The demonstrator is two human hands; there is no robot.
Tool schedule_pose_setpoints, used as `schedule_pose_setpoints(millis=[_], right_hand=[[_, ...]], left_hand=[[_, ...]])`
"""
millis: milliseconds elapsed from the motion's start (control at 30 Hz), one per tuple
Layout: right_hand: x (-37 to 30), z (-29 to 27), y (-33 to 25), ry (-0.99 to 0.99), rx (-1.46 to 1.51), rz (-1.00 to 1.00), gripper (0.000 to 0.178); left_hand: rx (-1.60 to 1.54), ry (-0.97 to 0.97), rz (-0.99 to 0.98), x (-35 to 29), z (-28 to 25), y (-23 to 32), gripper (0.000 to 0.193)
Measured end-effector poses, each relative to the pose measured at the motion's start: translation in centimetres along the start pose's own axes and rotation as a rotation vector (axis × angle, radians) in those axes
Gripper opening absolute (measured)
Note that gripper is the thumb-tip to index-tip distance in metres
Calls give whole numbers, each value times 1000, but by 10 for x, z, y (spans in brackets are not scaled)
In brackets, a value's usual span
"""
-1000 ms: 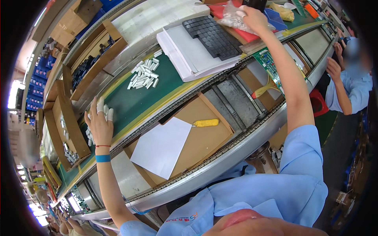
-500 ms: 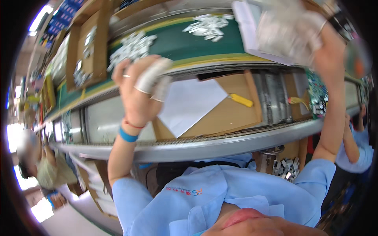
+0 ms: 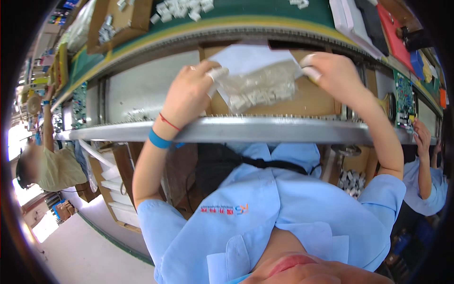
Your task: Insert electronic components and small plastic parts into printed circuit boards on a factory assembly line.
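Observation:
A clear plastic bag (image 3: 262, 90) of small white parts hangs stretched between my hands, the parts bunched along its lower side. My left hand (image 3: 191, 90) is closed on the bag's left edge, with white covers on some fingertips. On the opposite side my right hand (image 3: 338, 78) pinches the upper right corner, also with white-covered fingertips. Beneath the bag, a white sheet of paper (image 3: 243, 54) lies in a shallow cardboard tray (image 3: 314, 102). The bag hides part of both.
A metal rail (image 3: 274, 128) runs along the near edge. Across the green belt (image 3: 227, 10) lie white parts (image 3: 182, 8) and a cardboard box (image 3: 135, 19). Green circuit boards (image 3: 403, 97) stand at right, near a co-worker's hand (image 3: 422, 137). Another person (image 3: 59, 168) is at far left.
My right hand has brought the bag from the far right down to the cardboard tray. My left hand has come away from near the white parts and taken hold of the bag's other side.

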State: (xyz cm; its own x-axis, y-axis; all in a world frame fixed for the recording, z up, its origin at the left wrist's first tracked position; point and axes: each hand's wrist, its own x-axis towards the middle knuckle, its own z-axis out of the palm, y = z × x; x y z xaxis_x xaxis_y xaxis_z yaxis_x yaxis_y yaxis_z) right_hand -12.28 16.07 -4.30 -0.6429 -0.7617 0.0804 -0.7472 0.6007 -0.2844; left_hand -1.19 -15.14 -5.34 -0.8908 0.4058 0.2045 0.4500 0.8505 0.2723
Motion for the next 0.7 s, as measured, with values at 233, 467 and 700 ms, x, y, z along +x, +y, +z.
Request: schedule_pose_setpoints(millis=[233,467,700], right_hand=[[-51,38,44,-263,-247,249,37],[-34,41,46,-448,-195,334,20],[-39,26,52,-240,-30,301,13]], left_hand=[[-12,-244,152,38,18,-3,42],[-296,-383,204,44,36,9,69],[-23,-252,262,61,54,8,29]])
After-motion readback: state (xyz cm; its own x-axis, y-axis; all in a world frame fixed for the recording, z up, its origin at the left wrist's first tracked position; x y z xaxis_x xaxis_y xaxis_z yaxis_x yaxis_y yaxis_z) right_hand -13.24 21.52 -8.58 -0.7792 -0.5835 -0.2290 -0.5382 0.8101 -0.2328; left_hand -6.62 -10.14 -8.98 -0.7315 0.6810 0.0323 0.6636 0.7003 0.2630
